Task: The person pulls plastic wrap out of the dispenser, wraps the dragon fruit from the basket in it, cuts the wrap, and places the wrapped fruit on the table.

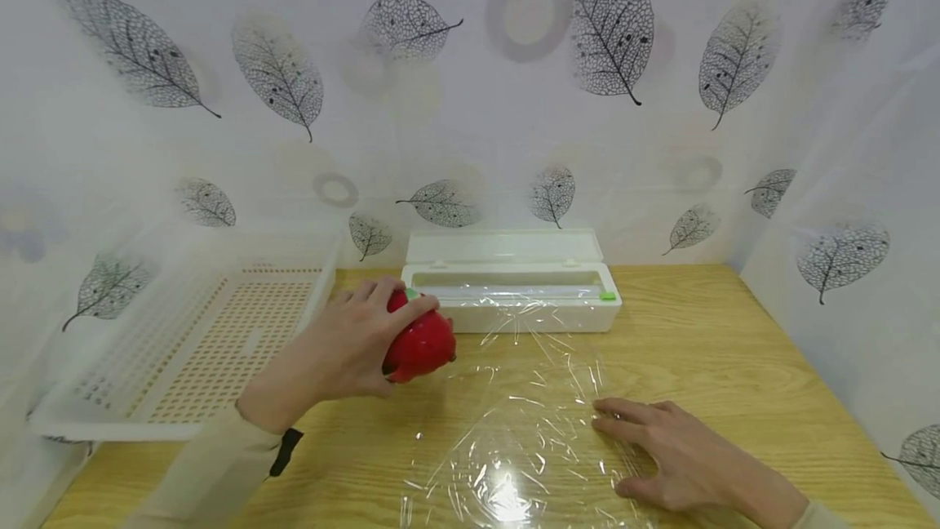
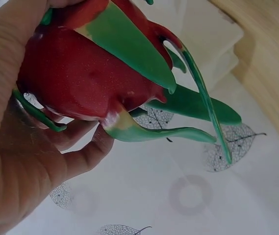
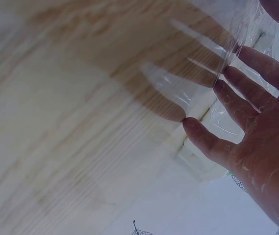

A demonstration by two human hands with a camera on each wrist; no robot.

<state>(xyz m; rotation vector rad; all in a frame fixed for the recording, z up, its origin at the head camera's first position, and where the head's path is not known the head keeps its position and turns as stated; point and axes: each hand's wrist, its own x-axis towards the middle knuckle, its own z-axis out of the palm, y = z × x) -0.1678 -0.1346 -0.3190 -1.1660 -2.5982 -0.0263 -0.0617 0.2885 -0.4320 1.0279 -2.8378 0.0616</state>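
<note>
My left hand (image 1: 348,341) grips a red dragon fruit (image 1: 424,347) with green, leaf-like scales, holding it over the left edge of the film. In the left wrist view its long scales (image 2: 134,49) stick out past the fingers. A sheet of cling film (image 1: 514,431), creased and shiny, stretches from a white cling film dispenser (image 1: 543,318) toward me across the table. At the right edge of that film rests my right hand (image 1: 676,455), fingers extended and slightly spread. Its fingertips (image 3: 193,125) touch the film and table in the right wrist view.
The dispenser's lid (image 1: 507,246) stands raised at the back, with a green slider (image 1: 607,296) at its right end. On the left lies a white plastic basket (image 1: 184,429) with a perforated bottom. Leaf-printed curtains (image 1: 470,129) enclose the wooden table (image 1: 705,349).
</note>
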